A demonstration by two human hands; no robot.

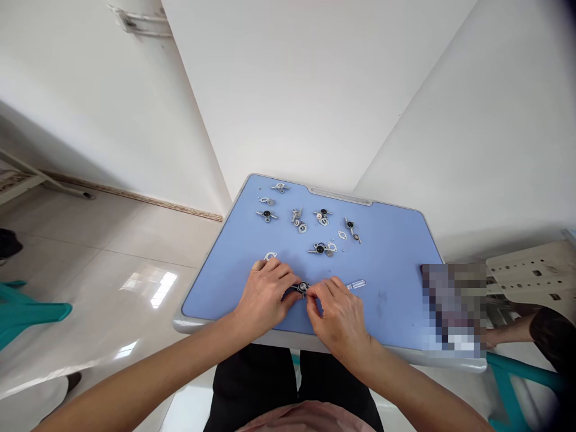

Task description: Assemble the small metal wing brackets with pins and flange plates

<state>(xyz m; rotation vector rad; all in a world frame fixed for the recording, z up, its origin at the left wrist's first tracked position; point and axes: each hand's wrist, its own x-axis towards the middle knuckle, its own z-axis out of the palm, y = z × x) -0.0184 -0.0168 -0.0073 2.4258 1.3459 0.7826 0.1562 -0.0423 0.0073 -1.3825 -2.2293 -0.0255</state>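
Near the front edge of the blue table, a small metal fitting [303,287] with a round centre is pinched between both hands. My left hand [269,293] grips its left side, thumb and forefinger closed on it. On the right side, the fingertips of my right hand [336,309] press together at the same fitting. A clear-handled tool, perhaps a screwdriver [359,284], lies just beyond my right hand, its other end hidden. Beside my left knuckles rests a flat pale gasket [270,256], partly covered.
Across the blue table [391,264] lie several similar fittings, one with a black disc [320,249], and a loose gasket [342,234]. A blurred-out object [452,306] is at the right edge. White walls stand behind; teal stools [33,309] flank the table. Another person's arm [513,331] shows at right.
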